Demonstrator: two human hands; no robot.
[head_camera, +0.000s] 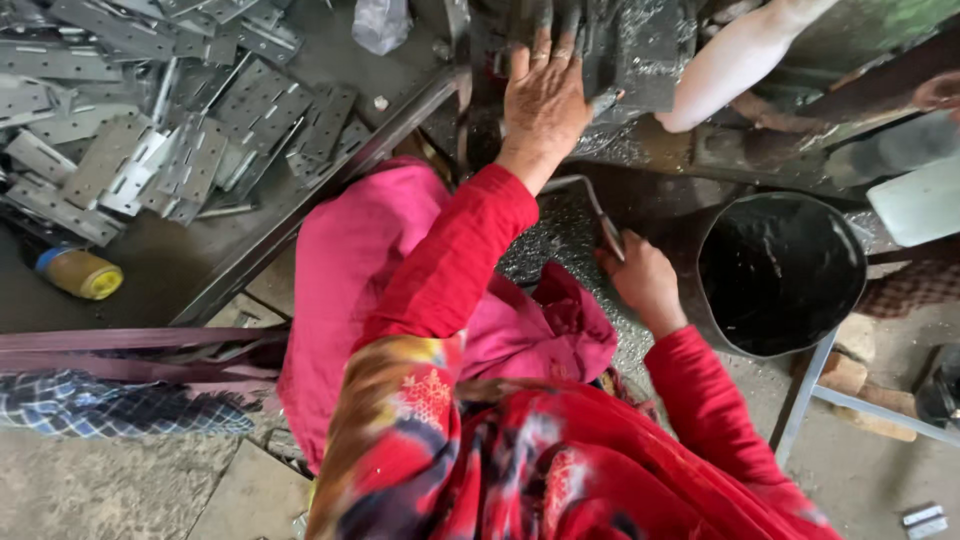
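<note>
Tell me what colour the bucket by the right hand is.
Black, shown clearly in the head view: the bucket beside the right hand.

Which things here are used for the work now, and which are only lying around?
In use: left hand on machine; right hand gripping bent rod.
Lying about: metal plates, yellow bottle, black bucket, plastic bag.

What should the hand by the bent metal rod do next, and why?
Probably pull the rod toward the body: the right hand already grips its near end, while the left hand rests flat against the dark machine, as if steadying something there.
</note>
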